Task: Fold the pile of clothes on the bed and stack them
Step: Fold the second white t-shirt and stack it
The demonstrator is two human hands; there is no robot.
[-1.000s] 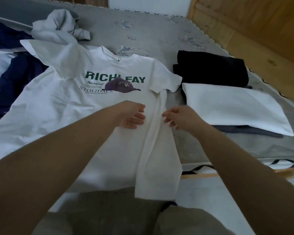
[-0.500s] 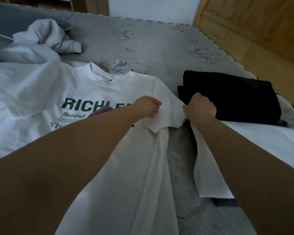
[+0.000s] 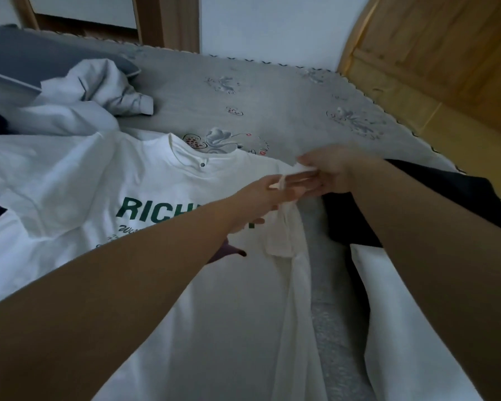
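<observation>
Both hands, left hand (image 3: 268, 195) and right hand (image 3: 326, 172), pinch the shirt (image 3: 104, 180) shoulder; light, limp cotton, best gripped at seams.

Bare bed cover (image 3: 272, 105) beyond collar; black folded garment (image 3: 460, 198) blocks right.

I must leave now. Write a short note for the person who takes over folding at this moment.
Left hand: pinches the white T-shirt at its right shoulder.
Right hand: grips the same shoulder edge.
The T-shirt lies face up on the bed, its right side partly folded in.
Done: a black garment and a white one lie folded on the right.
Left: finish this T-shirt, stack it, then fold the grey garment and the rest at far left.
</observation>
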